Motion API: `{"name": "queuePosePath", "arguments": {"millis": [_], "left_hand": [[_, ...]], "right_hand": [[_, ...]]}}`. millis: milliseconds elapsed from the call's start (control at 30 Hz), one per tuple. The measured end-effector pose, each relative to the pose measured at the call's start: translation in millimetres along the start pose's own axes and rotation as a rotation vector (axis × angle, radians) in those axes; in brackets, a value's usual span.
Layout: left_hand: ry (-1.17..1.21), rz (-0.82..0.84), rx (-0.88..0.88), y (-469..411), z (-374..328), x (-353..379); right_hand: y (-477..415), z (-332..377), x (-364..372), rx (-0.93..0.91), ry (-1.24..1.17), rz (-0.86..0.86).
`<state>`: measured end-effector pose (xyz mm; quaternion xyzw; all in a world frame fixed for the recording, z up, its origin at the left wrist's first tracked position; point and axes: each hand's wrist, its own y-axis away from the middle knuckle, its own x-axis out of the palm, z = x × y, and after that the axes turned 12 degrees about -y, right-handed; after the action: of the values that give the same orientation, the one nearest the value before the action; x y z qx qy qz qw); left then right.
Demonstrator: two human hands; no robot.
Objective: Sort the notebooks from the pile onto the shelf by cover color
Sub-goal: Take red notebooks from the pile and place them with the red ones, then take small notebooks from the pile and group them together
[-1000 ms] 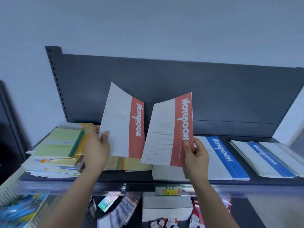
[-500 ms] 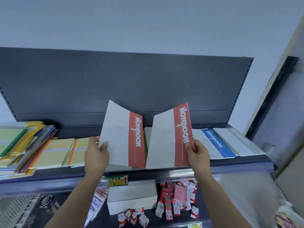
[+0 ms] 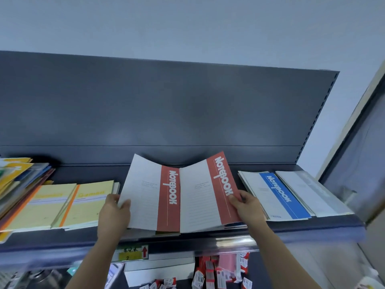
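I see left hand [image 3: 113,213] gripping left edge of one red notebook [image 3: 150,195], right hand [image 3: 248,207] pinching right edge of second red notebook [image 3: 208,195]. Both tilted over middle of shelf [image 3: 87,174], inner edges meeting. Yellow notebooks [image 3: 62,205] shelf left, mixed pile [image 3: 18,180] far-left end, blue notebooks [image 3: 279,197] shelf right.

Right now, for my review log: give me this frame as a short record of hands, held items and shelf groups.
left hand: grips left edge of left red-striped notebook
right hand: pinches lower right edge of right red-striped notebook
held pair: side by side, covers up, low over middle of shelf; contact beneath unclear
far left: mixed pile
left: yellow notebooks, flat
right: blue-striped notebooks, flat
stage: red pair not yet released
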<state>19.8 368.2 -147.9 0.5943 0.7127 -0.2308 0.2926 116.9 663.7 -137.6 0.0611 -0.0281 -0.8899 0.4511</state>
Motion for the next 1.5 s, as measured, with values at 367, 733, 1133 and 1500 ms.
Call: {"name": "queuePosePath", "arguments": {"millis": [367, 733, 1133, 1500], "left_hand": [[-0.554, 0.001, -0.028, 8, 4, 1], [-0.895, 0.198, 0.243, 34, -6, 23], [-0.93, 0.155, 0.266, 43, -18, 16], [-1.076, -0.116, 0.15, 73, 31, -74]], "right_hand": [[-28, -10, -8, -0.055, 0.701, 0.016], [-27, -10, -9, -0.131, 0.917, 0.018], [-18, -7, 19, -0.526, 1.122, 0.132], [43, 5, 111, -0.908, 0.995, 0.41]]}}
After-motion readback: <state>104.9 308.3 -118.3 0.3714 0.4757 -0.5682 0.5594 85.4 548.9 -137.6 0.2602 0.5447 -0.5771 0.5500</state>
